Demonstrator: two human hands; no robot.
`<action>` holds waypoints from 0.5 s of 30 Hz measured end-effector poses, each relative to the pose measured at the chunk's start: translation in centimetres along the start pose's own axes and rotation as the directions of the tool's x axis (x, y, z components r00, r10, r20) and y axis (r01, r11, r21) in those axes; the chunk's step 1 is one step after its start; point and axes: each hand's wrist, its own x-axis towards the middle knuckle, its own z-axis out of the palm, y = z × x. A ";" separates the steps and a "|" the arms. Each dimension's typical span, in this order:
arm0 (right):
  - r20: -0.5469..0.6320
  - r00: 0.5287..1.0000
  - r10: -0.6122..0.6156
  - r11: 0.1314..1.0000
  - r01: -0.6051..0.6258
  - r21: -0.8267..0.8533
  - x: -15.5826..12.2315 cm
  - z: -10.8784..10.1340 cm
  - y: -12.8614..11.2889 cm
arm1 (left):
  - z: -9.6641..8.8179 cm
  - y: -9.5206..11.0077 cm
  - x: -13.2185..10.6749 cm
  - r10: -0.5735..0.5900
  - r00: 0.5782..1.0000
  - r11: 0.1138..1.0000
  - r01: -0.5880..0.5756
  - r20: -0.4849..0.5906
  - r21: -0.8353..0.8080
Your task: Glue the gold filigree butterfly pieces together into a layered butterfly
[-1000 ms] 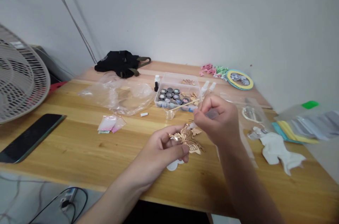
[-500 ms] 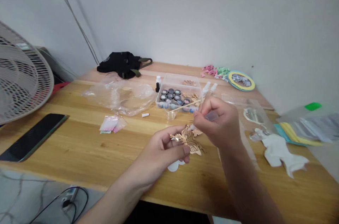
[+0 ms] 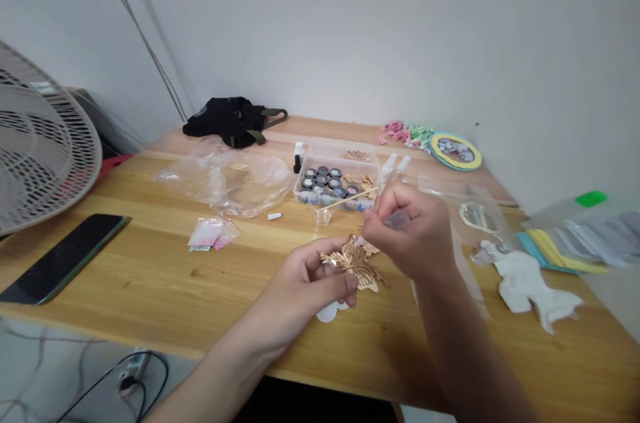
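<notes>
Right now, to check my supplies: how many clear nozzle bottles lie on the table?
2: a bottle and a second bottle, side by side just right of the plastic box, behind the right hand. That hand may hide more.

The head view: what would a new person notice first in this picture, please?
The gold butterfly catches the eye first, held in the left hand near the front of the wooden table. Behind it sits a clear box of small round pots. A large white fan fills the left edge.

a glossy gold metal butterfly [image 3: 353,262], translucent plastic dropper [image 3: 397,220], crinkled clear plastic bag [image 3: 225,186] and smooth varnished wooden table [image 3: 150,276].
</notes>
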 end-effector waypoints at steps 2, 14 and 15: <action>0.001 1.000 0.001 1.000 -0.001 -0.009 0.0 0.0 0.0 | 0.0 0.0 0.0 0.000 1.000 1.000 0.000 0.005 -0.005; 0.016 1.000 -0.013 1.000 0.013 -0.026 0.0 -0.1 0.2 | 0.1 -0.1 -0.1 -0.025 1.000 0.999 0.025 -0.017 0.036; 0.016 1.000 -0.013 1.000 0.014 -0.026 0.0 -0.1 0.2 | 0.1 -0.1 -0.1 -0.024 1.000 0.999 0.024 -0.017 0.037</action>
